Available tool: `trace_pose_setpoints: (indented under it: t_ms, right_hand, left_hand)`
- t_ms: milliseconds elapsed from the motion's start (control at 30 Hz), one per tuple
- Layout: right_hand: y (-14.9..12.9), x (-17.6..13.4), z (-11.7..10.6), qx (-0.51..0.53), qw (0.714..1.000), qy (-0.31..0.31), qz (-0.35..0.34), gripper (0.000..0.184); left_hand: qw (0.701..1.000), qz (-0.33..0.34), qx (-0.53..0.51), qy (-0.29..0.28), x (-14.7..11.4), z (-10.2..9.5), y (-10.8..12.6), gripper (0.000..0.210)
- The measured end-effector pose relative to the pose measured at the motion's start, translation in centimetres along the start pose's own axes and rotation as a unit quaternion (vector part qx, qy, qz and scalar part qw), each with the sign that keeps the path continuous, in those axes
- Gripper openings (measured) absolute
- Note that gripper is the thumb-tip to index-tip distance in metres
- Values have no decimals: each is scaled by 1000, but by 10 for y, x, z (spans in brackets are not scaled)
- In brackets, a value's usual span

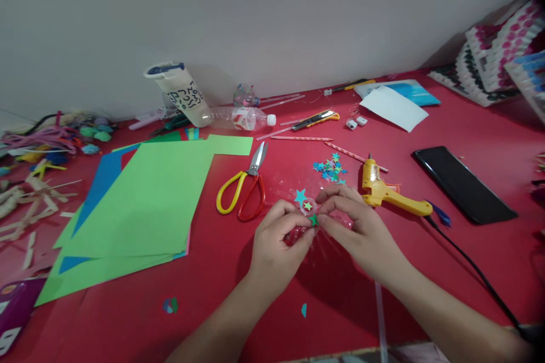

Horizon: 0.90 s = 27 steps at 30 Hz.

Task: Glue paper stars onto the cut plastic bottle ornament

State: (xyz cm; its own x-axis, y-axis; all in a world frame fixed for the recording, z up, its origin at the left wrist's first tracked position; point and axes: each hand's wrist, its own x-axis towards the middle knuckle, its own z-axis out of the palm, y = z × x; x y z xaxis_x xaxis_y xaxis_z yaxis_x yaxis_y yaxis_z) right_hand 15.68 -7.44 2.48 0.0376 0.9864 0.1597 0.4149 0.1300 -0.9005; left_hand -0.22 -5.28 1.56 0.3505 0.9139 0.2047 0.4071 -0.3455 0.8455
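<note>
A clear plastic piece [336, 218] lies under both hands, its outline hard to follow against the red table. Its round neck [308, 206] has a yellow-green star inside the ring, and a light blue star [300, 196] sits beside it. Just below the ring is a small dark green star [314, 219]. My left hand [279, 238] pinches this star from the left, thumb and index finger close together. From the right, my right hand [355, 224] grips its edge with thumb and fingertips. The fingers partly cover the plastic piece.
Loose paper stars [331, 168] lie just beyond my hands. Scissors [251, 184] and green paper sheets [149, 198] are to the left. A yellow glue gun [387, 190] with a black cord and a phone [462, 181] are right. Behind are a plastic bottle [238, 118] and cutter [315, 119].
</note>
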Motion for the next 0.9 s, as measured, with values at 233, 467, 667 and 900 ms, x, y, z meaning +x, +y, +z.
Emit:
trace_pose_setpoints:
  t_ms: [233,467,667,900]
  right_hand:
    - [0,0,2,-9,1000,9,-7,13]
    - [-1,2,3,-14,1000,14,-13,14]
    - [0,3,1,-16,1000,13,-12,13]
    - [2,3,-1,1,1000,-12,8,10]
  left_hand:
    - [1000,1,-11,7,1,0,1,9]
    - [1000,15,-16,11,1,0,2,10]
    - [999,26,-31,14,3,0,1,14]
    - [998,39,-43,5,2,0,-4,13]
